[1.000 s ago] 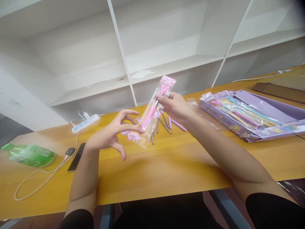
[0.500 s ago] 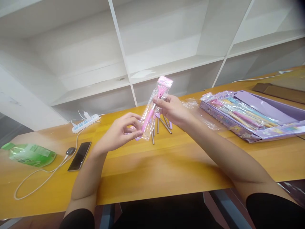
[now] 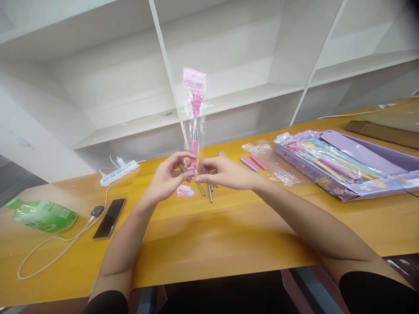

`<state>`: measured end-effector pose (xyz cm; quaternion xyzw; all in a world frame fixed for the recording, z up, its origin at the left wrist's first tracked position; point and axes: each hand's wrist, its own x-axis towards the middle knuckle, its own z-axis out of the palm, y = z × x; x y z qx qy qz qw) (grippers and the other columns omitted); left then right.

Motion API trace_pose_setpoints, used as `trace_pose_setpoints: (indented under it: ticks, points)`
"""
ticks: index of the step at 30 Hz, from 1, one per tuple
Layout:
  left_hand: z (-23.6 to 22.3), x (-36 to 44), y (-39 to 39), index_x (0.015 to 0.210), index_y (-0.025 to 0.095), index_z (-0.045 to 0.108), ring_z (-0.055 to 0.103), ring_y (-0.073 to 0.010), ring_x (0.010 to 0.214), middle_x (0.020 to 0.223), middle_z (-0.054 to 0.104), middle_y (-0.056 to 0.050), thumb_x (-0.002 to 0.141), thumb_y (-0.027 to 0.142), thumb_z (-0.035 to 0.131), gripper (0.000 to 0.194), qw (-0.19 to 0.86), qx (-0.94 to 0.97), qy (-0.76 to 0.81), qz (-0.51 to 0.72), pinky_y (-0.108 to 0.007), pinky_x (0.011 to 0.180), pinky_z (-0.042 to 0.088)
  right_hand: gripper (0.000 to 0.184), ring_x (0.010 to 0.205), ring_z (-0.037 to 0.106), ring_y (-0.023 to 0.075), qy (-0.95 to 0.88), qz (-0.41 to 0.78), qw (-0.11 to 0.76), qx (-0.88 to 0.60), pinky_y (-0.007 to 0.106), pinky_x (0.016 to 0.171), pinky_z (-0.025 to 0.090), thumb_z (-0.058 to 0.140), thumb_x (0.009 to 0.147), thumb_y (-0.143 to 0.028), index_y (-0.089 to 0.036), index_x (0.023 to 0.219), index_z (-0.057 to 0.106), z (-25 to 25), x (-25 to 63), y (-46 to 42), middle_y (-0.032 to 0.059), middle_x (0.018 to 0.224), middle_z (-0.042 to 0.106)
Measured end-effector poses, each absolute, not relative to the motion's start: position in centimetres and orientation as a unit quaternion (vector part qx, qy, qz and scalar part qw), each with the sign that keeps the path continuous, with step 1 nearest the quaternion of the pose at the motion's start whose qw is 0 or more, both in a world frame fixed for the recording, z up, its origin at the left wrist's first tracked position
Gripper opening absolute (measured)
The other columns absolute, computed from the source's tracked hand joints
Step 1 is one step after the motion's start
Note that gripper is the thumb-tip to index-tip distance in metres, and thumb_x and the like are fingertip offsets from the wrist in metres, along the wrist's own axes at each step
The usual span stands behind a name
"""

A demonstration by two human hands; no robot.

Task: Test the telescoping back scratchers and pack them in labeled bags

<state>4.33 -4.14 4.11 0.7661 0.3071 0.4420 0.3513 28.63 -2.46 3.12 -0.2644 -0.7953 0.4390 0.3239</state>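
A pink back scratcher (image 3: 196,103) with a claw-shaped head and metal shaft stands upright in a clear plastic bag with a pink printed header. My left hand (image 3: 170,174) is closed on the bag's lower end, around the pink handle. From the other side, my right hand (image 3: 225,173) pinches the bottom of the same bag. Several metal rods (image 3: 210,194) lie on the table below, partly hidden by my hands. Small pink printed cards (image 3: 185,191) lie beside them. A lilac handle and a pink handle (image 3: 258,162) rest just right of my right hand.
At right, a purple box (image 3: 343,194) holds several bagged back scratchers; crumpled clear bags (image 3: 257,147) lie beside it. On the left are a phone (image 3: 109,218), a green bottle (image 3: 44,215), a white cable and a power strip (image 3: 119,172). White shelving (image 3: 229,96) stands behind.
The bagged back scratcher has turned from slanted to upright. My right hand has moved from near its head down to the bag's bottom end, beside my left hand.
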Motion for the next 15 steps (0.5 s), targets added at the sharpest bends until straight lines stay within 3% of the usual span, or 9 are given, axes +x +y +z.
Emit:
trace_pose_setpoints:
  ticks: [3,8,15]
  points:
    - [4.1,4.3,-3.9,0.123,0.024,0.077,0.068,-0.0103,0.080,0.098,0.068,-0.001,0.091,0.024,0.091,0.036,0.363,0.765,0.263,0.463,-0.020,0.073,0.065,0.044,0.067,0.052,0.0107,-0.805,0.433,0.347,-0.213,0.027,0.062,0.041,0.069,0.104,-0.060,-0.018,0.091,0.068,2.5,28.0,-2.5,-0.0028,0.074,0.058]
    - [3.9,4.4,-3.3,0.125,0.023,0.075,0.073,-0.0119,0.069,0.090,0.072,0.000,0.089,0.020,0.092,0.040,0.441,0.744,0.180,0.468,-0.022,0.063,0.066,0.045,0.064,0.051,0.0101,-0.782,0.496,0.354,-0.129,0.027,0.062,0.040,0.064,0.107,-0.059,-0.017,0.094,0.071,1.7,27.9,-1.6,-0.0040,0.072,0.056]
    - [3.8,4.3,-3.5,0.121,0.023,0.071,0.076,-0.0133,0.069,0.090,0.077,-0.001,0.092,0.017,0.089,0.035,0.465,0.742,0.146,0.460,-0.021,0.060,0.066,0.043,0.069,0.049,0.0099,-0.798,0.470,0.365,-0.101,0.026,0.065,0.041,0.065,0.108,-0.056,-0.017,0.092,0.074,1.2,27.9,-1.3,-0.0024,0.077,0.059]
